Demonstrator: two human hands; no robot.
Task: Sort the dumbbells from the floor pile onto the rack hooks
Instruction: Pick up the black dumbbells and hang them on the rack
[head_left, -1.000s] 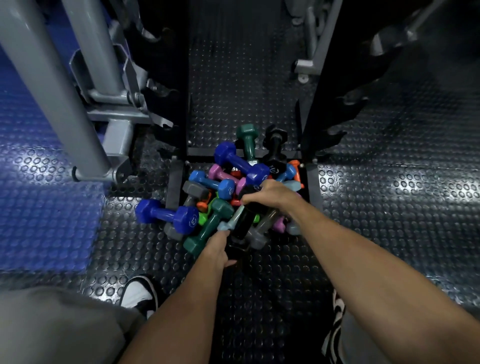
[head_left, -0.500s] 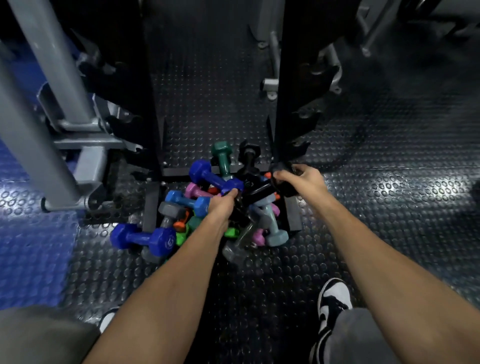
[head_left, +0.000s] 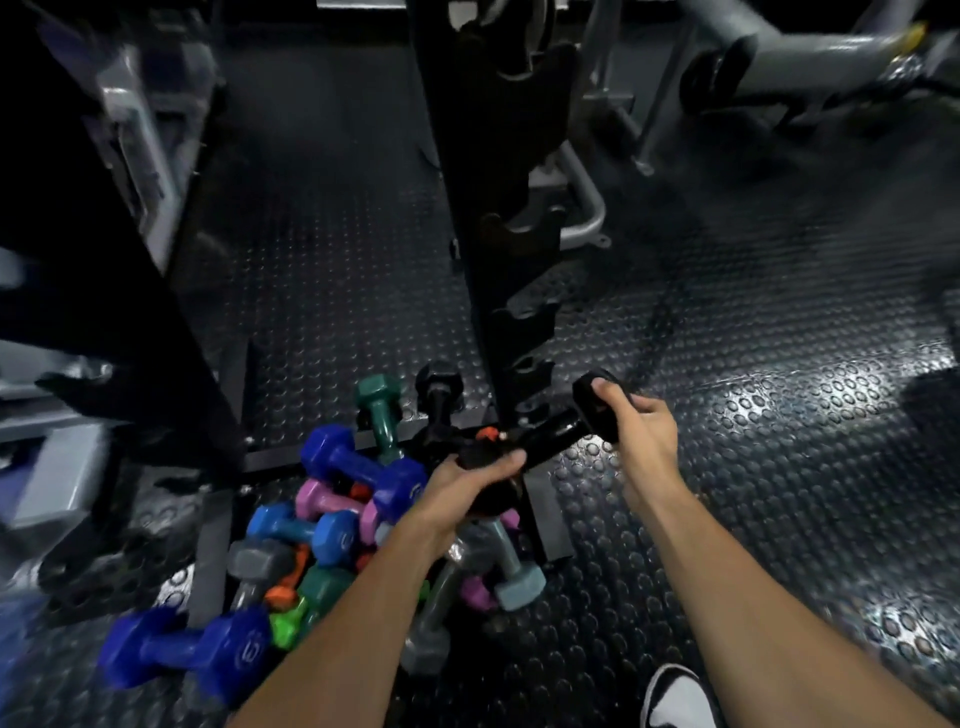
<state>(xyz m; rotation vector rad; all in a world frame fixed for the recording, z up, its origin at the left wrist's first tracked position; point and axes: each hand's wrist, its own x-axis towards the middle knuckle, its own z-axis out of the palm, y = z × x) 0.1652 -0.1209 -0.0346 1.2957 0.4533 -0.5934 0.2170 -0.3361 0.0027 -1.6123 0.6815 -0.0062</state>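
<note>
A black dumbbell (head_left: 550, 434) hangs above the floor pile, held by both hands. My left hand (head_left: 467, 480) grips its near head and my right hand (head_left: 636, 428) grips its far head, raised to the right. It lies across the foot of the black rack post (head_left: 467, 218), whose hooks (head_left: 524, 322) jut to the right, all bare. Below lies the pile of dumbbells: two dark blue ones (head_left: 363, 462) (head_left: 182, 657), a light blue (head_left: 306, 530), a pink (head_left: 327, 501), a green (head_left: 382, 410), a black (head_left: 439, 400) and several grey ones (head_left: 511, 571).
The studded rubber floor (head_left: 753, 467) spreads to the right. The rack's second black post (head_left: 124, 322) stands at left, with grey machine frames (head_left: 135, 135) behind it. A grey bench frame (head_left: 779, 47) is at top right. My black-and-white shoe (head_left: 675, 699) is at the bottom.
Both hands have lifted the black dumbbell out of the pile and carried it up and to the right, next to the right post. The view has tilted up along the rack.
</note>
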